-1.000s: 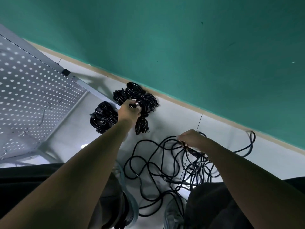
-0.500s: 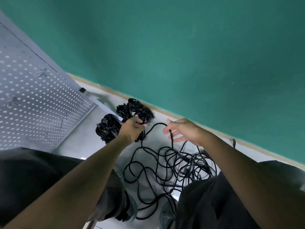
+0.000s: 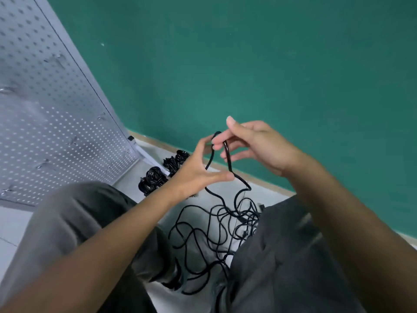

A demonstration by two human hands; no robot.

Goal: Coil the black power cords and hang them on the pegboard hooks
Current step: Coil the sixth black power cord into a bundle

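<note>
- The right hand (image 3: 255, 146) pinches a thin, smooth, glossy black cord (image 3: 228, 159) between thumb and fingers, where the cord bends into a narrow loop; the remaining fingers fan out loosely below.
- The left hand (image 3: 198, 171) is spread wide, thumb and fingers stretched apart in a C shape; its fingertips meet the loop's other strand, though whether they pinch it I cannot tell.
- From the hands the round-section cord drops in two strands to a loose tangle (image 3: 214, 229) of wavy loops on the pale, smooth floor (image 3: 198, 294), between the person's grey-trousered knees.
- Two coiled bundles lie on the floor at the pegboard's foot: the near bundle (image 3: 152, 180) a knotty round clump, the far bundle (image 3: 177, 159) just beyond it, close to the beige skirting below the wall.
- The pegboard (image 3: 52, 123) is a flat grey metal sheet dotted with even rows of small holes, with short metal hooks (image 3: 73, 139) on it.
- The wall (image 3: 270, 64) is matte teal.
</note>
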